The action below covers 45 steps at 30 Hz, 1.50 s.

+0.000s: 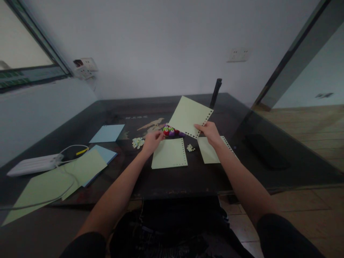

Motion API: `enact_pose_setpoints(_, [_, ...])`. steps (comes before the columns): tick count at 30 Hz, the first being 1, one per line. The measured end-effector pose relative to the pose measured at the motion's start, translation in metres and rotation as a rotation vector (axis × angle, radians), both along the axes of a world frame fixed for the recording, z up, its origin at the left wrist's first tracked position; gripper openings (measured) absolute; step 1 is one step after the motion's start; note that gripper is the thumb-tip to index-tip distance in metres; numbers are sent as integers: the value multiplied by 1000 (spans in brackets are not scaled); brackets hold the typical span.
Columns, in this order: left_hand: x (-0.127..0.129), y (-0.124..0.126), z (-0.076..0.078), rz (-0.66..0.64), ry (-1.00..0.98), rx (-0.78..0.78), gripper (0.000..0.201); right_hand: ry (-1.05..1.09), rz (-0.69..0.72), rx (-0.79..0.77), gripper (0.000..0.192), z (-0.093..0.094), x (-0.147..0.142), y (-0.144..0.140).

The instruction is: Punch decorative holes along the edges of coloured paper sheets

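1. Head view, room first: a pale wall (166,43) runs behind a dark, glossy bench (204,175), with a socket plate (238,54) up on the right and wood-toned floor (303,122) beyond the bench's right edge.
2. On the bench's left lie a white power strip (34,164) with its cable, two light blue sheets (107,133) and larger green sheets (57,179) near the front edge.
3. Centre stage: the right hand (211,132) pinches a pale green punched sheet (189,115) at its lower corner, grip closed on it, the sheet tilted up off the bench.
4. The left hand (153,140) sits curled at a colourful hole punch (172,131), fingers touching it; whether that grip is truly closed around it, I cannot tell.
5. Below the hands, two more punched green sheets (170,153) lie flat, a small heap of paper dots (138,142) to their left and a few more dots between them.
6. A dark post (216,92) stands at the bench's far edge.
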State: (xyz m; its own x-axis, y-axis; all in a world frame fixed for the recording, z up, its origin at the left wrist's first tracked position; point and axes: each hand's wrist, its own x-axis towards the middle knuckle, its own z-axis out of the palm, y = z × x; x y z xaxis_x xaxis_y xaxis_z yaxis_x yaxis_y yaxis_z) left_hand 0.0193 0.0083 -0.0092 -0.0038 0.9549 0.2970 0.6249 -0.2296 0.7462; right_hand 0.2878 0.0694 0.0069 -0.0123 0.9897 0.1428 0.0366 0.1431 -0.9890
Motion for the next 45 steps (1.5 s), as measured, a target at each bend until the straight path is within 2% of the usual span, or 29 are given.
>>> enact_pose_setpoints(2, [0,1,-5,36,132,63,22,53,-48,12,34,-1,4,3])
enact_pose_setpoints(5, [3,5,-10,29,217,122,20,55,-79,12,35,-3,7,3])
enact_pose_setpoints(13, [26,24,3,67,583,170,26,12,-62,0,35,7,22,-9])
enact_pose_setpoints(19, [44,33,-2,110,610,131,27,-48,-104,43,35,-1,36,-18])
enact_pose_setpoints(26, [41,34,-4,93,581,154,22,0,-128,29,40,-9,33,-22])
enact_pose_setpoints(31, [41,32,4,80,389,178,22,37,-116,-5,39,-8,31,-23])
enact_pose_setpoints(34, [50,28,10,57,59,121,27,72,-116,-18,37,-11,31,-22])
enact_pose_setpoints(37, [68,16,12,-46,-404,-64,33,103,-91,-41,38,-14,32,-22])
enact_pose_setpoints(40, [87,-5,12,-253,-734,-300,31,122,-74,-53,40,-15,31,-23])
enact_pose_setpoints(42, [96,-17,12,-317,-839,-375,32,127,-81,-29,40,-15,30,-23])
enact_pose_setpoints(45, [101,-27,13,-355,-826,-358,37,115,-100,31,42,-13,29,-24])
